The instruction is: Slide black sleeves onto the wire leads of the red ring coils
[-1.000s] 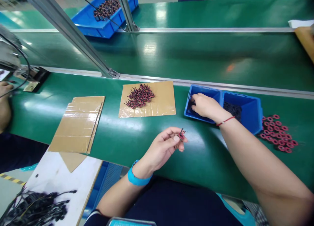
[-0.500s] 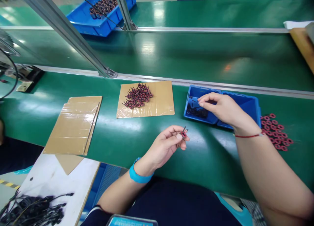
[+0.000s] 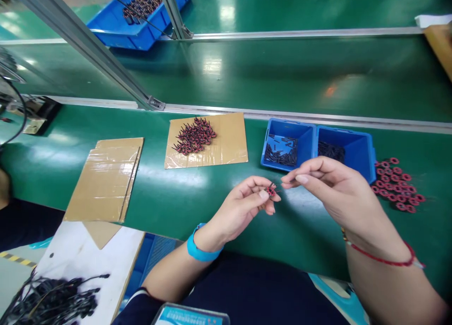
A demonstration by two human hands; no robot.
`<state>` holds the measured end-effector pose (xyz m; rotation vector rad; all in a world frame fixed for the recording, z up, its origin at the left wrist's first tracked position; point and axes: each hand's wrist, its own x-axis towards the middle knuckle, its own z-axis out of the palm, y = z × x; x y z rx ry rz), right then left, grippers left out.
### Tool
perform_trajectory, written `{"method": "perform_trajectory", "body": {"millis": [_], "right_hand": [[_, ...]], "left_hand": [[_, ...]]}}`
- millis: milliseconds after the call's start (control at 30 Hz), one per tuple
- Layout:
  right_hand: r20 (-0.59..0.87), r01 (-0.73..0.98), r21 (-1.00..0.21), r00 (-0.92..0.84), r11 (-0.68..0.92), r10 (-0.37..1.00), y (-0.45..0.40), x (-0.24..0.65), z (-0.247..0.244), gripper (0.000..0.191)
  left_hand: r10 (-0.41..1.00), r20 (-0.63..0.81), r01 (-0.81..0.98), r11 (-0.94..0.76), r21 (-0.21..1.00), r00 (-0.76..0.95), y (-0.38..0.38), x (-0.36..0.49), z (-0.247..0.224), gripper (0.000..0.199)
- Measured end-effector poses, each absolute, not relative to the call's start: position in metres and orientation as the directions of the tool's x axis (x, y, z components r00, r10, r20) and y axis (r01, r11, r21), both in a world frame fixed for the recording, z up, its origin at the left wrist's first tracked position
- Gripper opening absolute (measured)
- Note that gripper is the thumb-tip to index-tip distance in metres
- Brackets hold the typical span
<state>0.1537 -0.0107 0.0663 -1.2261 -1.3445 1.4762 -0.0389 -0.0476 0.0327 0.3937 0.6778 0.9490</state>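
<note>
My left hand (image 3: pixel 249 200) pinches a small red-and-black wire-wound ring coil (image 3: pixel 271 191) between thumb and fingers, its thin leads sticking out. Close to its right side, my right hand (image 3: pixel 328 188) is closed in a pinch, fingertips almost at the coil's leads. Whatever lies between those fingertips is too small to make out. Behind the right hand stands a blue two-part bin (image 3: pixel 316 148) holding short black tubes (image 3: pixel 282 153) on the left and more black pieces (image 3: pixel 331 151) on the right. Several red ring coils (image 3: pixel 397 186) lie to the bin's right.
A pile of coils with black-sleeved leads (image 3: pixel 195 136) rests on a cardboard sheet (image 3: pixel 229 141). More cardboard (image 3: pixel 102 183) is stacked at left. A metal post (image 3: pixel 92 52) slants across the bench. Black cables (image 3: pixel 52 299) lie low left; a blue tray (image 3: pixel 141 33) stands beyond.
My right hand has come out of the bin's left part, moving toward me and left to the coil. My left hand keeps its pinch on the coil, shifted slightly right.
</note>
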Motion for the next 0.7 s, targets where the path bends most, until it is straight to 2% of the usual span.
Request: {"method": "perform_trajectory", "body": {"millis": [500,633,700], "right_hand": [[-0.098,0.296,-0.955,-0.301,-0.004,0.949,-0.015,0.155,0.072,0.013],[-0.042,0.340,-0.937,-0.328,0.077,0.944,-0.003,0.156,0.064,0.025],[0.008,0.441,-0.887,-0.284,0.138,0.959,0.011,0.155,0.056,0.028]], "left_hand": [[0.853,-0.339,-0.615,0.521,0.592,0.397,-0.048,-0.038,0.032,0.017],[0.860,-0.327,-0.628,0.510,0.588,0.392,-0.047,-0.040,0.030,0.018],[0.863,-0.325,-0.630,0.505,0.589,0.388,-0.047,-0.041,0.028,0.017]]}}
